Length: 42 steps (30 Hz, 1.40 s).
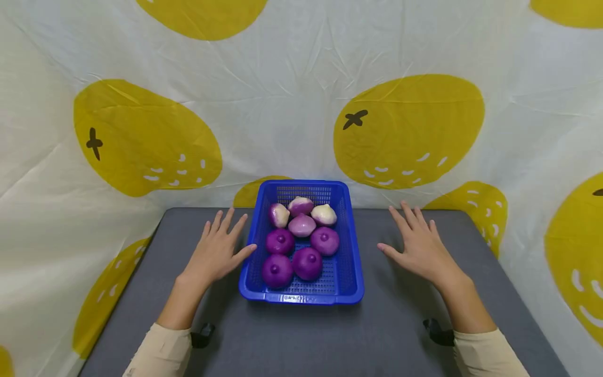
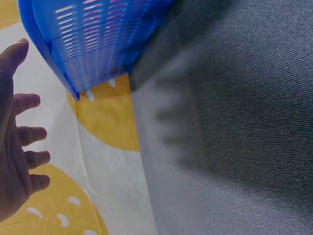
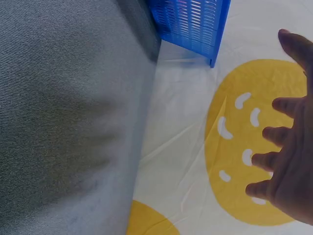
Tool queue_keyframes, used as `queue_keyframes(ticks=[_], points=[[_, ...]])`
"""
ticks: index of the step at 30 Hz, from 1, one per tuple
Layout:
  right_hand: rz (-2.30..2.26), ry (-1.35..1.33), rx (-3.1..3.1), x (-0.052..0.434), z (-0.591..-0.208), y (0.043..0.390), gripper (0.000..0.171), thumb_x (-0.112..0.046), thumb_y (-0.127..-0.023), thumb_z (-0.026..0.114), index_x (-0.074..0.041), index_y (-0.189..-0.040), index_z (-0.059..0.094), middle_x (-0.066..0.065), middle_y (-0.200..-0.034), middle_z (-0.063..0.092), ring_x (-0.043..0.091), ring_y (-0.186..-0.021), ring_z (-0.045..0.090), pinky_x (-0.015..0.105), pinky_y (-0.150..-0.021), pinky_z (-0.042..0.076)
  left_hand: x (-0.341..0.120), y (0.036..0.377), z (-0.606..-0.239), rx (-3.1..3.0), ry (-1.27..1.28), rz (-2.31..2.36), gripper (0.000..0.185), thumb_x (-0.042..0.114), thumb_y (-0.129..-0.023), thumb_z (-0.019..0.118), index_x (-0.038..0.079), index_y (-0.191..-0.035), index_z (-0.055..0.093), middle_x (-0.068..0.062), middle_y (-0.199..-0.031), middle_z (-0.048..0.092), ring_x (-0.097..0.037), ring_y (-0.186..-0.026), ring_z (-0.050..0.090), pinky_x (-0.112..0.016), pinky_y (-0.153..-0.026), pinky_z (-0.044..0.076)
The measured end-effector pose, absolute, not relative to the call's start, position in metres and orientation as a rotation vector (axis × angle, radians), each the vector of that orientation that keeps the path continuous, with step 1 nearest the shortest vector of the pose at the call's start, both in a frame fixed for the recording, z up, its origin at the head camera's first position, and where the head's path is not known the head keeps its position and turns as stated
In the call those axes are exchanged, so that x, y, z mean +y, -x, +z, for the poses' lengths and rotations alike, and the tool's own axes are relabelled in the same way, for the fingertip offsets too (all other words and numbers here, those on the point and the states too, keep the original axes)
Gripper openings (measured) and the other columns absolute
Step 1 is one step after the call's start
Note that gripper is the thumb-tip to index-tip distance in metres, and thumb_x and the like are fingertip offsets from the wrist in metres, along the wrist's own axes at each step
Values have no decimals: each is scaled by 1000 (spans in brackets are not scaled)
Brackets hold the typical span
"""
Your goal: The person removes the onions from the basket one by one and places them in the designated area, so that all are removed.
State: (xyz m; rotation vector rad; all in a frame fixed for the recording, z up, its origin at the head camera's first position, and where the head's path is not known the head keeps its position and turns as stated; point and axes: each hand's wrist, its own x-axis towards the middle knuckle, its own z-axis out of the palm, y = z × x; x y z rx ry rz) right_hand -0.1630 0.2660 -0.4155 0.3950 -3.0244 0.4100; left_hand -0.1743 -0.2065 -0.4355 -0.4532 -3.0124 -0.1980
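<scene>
A blue plastic basket [image 1: 348,262] stands at the middle of the grey table, holding several round onion-like bulbs. Those at the front are deep purple with a small nub on top, such as one purple bulb [image 1: 308,264]; farther back lie paler ones, among them a white-and-purple bulb [image 1: 324,214]. To the basket's left my left hand [image 1: 214,254] is held with fingers spread, its thumb tip overlapping the rim in the head view. My right hand [image 1: 421,251] hovers to the right, fingers spread and apart from the basket. Neither hand holds anything.
The grey table [image 1: 306,340] ends at the back against a white cloth [image 1: 282,131] printed with large yellow fruit shapes. The basket's far end stands close to that cloth. A black strap piece [image 1: 202,335] shows at the left wrist, and another [image 1: 438,332] at the right.
</scene>
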Motion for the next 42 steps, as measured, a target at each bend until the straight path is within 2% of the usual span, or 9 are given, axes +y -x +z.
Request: queue_keyframes(ticks=[10,17,24,27,32,35,42], points=[[482,-528,-2950,259,-412,169,93,-52,-93,71,-9,-163,27,24,-169,19,53,-151,24,80,-116,18,-208,179,-437,-2992,543,-276,85,60,-98,60,12,-162,33,-25,-169,20,-48,-155,19,-63,-124,26],[607,-607,-2960,256,-412,178,91,-49,-95,71,-13,-164,26,20,-171,17,50,-153,21,80,-117,16,-208,182,-441,-2998,543,-518,87,50,-94,72,10,-161,34,-24,-168,24,-48,-152,30,-65,-119,34],[743,-662,-3003,248,-411,184,91,-49,-96,69,-17,-166,21,14,-173,11,46,-157,14,75,-121,12,-208,181,-444,-2923,550,-723,84,37,-91,80,5,-157,40,-27,-158,40,-48,-143,44,-65,-113,42],[776,-689,-3002,245,-410,187,90,-48,-97,69,-17,-166,21,14,-173,10,45,-157,15,74,-122,13,-208,181,-447,-2888,555,-835,81,31,-91,81,2,-155,42,-26,-152,48,-45,-134,54,-61,-108,49],[807,-756,-2999,239,-407,191,87,-47,-98,68,-18,-166,21,13,-173,11,46,-156,19,75,-119,22,-206,183,-453,-2820,542,-1073,74,21,-90,83,-3,-150,47,-25,-138,61,-37,-105,71,-51,-88,62],[832,-809,-3005,233,-405,193,87,-47,-98,68,-23,-166,21,12,-173,12,46,-156,21,75,-117,27,-205,183,-456,-2796,502,-1188,69,16,-89,83,-5,-147,51,-24,-129,66,-32,-96,72,-46,-83,64],[911,-916,-3009,217,-398,201,85,-47,-97,69,-25,-166,23,12,-173,16,42,-156,23,71,-118,30,-203,182,-452,-2860,347,-1298,60,15,-91,80,-5,-143,55,-21,-119,68,-28,-95,70,-41,-79,63]])
